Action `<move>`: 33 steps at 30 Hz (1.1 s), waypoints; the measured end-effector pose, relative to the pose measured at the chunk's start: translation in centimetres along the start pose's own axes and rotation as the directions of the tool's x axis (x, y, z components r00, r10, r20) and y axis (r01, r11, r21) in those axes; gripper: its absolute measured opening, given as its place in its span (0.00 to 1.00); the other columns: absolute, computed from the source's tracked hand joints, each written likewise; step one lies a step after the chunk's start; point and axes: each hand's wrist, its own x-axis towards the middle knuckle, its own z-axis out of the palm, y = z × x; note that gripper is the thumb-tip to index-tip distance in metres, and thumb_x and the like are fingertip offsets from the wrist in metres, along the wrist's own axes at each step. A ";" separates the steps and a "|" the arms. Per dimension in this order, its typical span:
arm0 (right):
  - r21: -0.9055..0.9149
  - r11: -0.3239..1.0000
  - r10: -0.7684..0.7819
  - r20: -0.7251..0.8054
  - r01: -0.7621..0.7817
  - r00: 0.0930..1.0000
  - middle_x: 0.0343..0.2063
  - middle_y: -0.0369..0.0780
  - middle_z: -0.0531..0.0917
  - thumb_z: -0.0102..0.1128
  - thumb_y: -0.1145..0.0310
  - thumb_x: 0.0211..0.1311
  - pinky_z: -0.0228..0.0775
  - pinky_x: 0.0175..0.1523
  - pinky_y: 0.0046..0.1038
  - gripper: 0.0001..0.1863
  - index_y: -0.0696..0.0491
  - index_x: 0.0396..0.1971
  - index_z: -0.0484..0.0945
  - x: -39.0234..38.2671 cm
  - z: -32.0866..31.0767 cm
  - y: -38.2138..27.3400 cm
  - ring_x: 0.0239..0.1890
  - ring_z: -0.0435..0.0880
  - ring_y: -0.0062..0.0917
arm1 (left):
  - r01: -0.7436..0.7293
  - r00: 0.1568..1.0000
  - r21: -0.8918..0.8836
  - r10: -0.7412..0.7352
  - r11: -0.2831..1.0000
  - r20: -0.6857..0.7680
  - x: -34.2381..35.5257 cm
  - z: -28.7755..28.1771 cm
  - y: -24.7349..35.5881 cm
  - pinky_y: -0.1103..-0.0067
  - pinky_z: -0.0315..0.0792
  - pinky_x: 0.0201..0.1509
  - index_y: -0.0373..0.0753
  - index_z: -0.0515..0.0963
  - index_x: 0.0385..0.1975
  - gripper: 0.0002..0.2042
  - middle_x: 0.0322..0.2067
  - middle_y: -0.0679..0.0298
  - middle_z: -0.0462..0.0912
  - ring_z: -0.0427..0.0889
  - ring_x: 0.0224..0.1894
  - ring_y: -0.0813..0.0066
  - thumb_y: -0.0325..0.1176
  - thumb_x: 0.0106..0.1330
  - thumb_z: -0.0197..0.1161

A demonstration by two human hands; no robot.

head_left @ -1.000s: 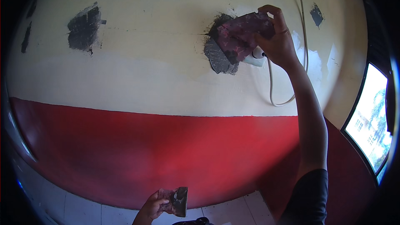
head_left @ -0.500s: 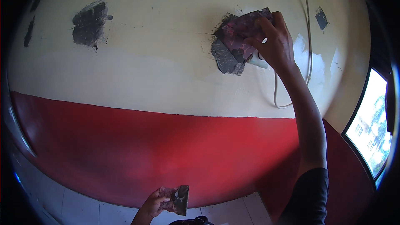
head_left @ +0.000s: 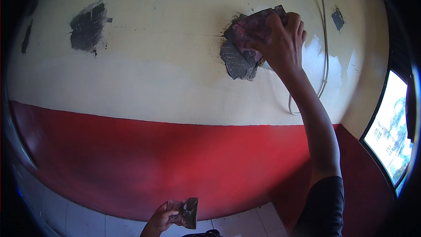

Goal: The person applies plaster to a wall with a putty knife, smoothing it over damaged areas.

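One dark plate (head_left: 245, 30), clamped at its right end by my right fingers (head_left: 275, 22), reaches left from them across the grey patch (head_left: 237, 65) on the wall (head_left: 153, 70), long axis tilted, left end lower; my left fingers (head_left: 170, 213), well apart from that patch, pinch a second plate (head_left: 190, 213) near me.
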 end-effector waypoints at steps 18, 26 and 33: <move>-0.005 0.996 -0.093 -0.218 0.094 0.971 0.34 0.39 0.65 0.73 0.53 0.29 0.56 0.43 0.35 0.30 0.42 0.39 0.74 3.2 -0.6 5.1 0.40 0.66 0.33 | 0.014 1.000 0.025 -0.015 1.000 0.028 -0.1 4.8 -0.6 0.69 0.78 0.48 0.29 0.65 0.51 0.23 0.44 0.54 0.76 0.80 0.44 0.64 0.21 0.51 0.53; -0.081 0.994 0.034 -0.418 -0.075 0.908 0.39 0.45 0.69 0.77 0.56 0.33 0.64 0.48 0.40 0.29 0.50 0.38 0.74 5.6 -6.9 7.2 0.44 0.70 0.37 | -0.003 0.998 0.053 0.007 0.999 -0.067 -2.4 5.8 -0.5 0.67 0.80 0.45 0.30 0.61 0.54 0.26 0.46 0.52 0.75 0.80 0.44 0.61 0.20 0.50 0.52; 0.295 0.940 0.238 -0.196 -0.174 0.951 0.45 0.44 0.68 0.76 0.62 0.38 0.68 0.53 0.30 0.32 0.53 0.46 0.72 1.7 -13.3 10.1 0.46 0.75 0.31 | 0.075 0.983 0.179 -0.042 0.981 -0.178 -3.8 8.0 -1.1 0.64 0.79 0.45 0.33 0.58 0.57 0.27 0.48 0.52 0.72 0.79 0.45 0.61 0.21 0.52 0.49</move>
